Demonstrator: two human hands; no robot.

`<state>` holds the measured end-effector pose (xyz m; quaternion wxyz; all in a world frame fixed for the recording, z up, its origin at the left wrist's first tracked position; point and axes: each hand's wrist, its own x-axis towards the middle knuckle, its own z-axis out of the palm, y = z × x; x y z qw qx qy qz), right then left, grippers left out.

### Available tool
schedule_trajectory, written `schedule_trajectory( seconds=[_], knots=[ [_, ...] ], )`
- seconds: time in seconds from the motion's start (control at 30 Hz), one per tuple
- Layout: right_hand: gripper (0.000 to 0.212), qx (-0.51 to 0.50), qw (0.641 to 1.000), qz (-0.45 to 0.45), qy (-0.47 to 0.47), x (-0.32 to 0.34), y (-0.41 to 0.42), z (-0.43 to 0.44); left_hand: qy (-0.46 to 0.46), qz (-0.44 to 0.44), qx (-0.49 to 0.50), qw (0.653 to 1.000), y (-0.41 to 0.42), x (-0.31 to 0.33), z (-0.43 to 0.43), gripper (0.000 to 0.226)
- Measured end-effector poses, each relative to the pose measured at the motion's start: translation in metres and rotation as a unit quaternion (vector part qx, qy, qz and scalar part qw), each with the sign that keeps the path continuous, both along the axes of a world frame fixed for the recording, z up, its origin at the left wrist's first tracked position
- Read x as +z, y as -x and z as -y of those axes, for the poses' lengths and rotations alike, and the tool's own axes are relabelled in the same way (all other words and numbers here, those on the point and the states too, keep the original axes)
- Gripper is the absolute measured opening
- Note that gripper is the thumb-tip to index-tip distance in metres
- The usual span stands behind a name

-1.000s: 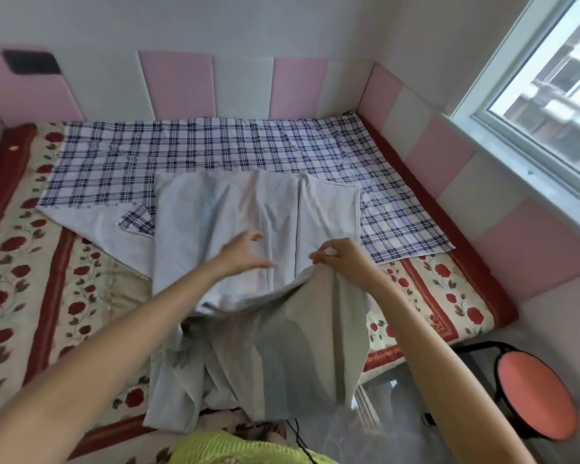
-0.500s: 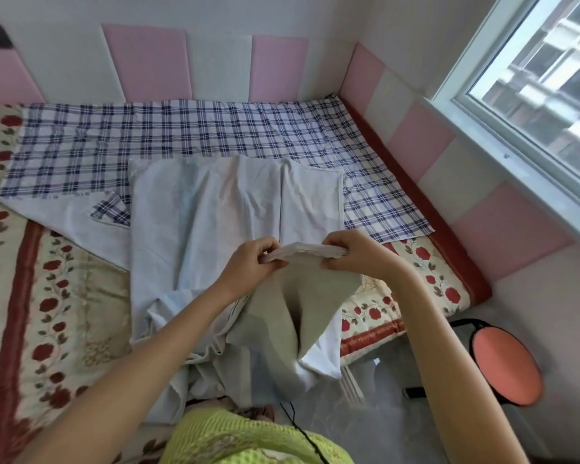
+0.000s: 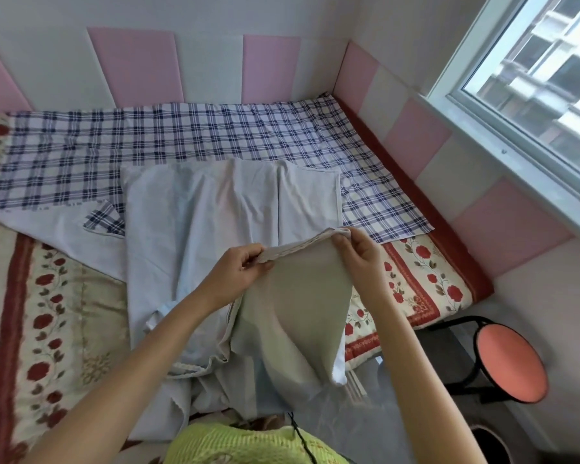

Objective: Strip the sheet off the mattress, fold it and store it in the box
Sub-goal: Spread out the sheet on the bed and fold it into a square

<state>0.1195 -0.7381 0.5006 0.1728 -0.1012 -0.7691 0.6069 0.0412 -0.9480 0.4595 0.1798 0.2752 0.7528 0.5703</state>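
Navy-checked sheet [image 3: 195,145], rose-patterned mattress [image 3: 47,313], coral stool [image 3: 509,361].

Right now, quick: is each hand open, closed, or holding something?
Left hand: closed, pinching the raised edge of the sheet.
Right hand: closed, pinching the same edge.

Sheet [image 3: 201,229] is thin matt woven cloth, creased (plaid face, plain pale back), on the mattress [image 3: 64,313] of quilted floral fabric; beside the mattress, stool [image 3: 511,363] has a smooth matt seat and glossy black metal-looking legs.
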Motion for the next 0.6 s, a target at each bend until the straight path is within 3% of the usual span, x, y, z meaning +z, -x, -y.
schedule_trajectory(
  seconds=[0.07, 0.17, 0.33, 0.6],
  knots=[
    [0.018, 0.006, 1.000, -0.011, -0.005, 0.001, 0.005, -0.002, -0.007, -0.029, -0.001, 1.000, -0.002, 0.012, -0.016, 0.008],
    [0.020, 0.035, 0.999, -0.030, -0.019, 0.001, 0.012, -0.011, -0.016, -0.125, 0.018, 0.992, -0.006, 0.027, -0.042, 0.032],
    [0.019, 0.067, 0.997, -0.031, 0.040, -0.007, 0.023, -0.029, -0.008, -0.313, 0.022, 0.950, 0.004, 0.021, -0.071, 0.040],
    [0.021, 0.084, 0.992, 0.020, 0.091, -0.024, 0.035, -0.050, 0.063, -0.375, 0.005, 0.925, 0.008, 0.005, -0.097, 0.048]
  ],
)
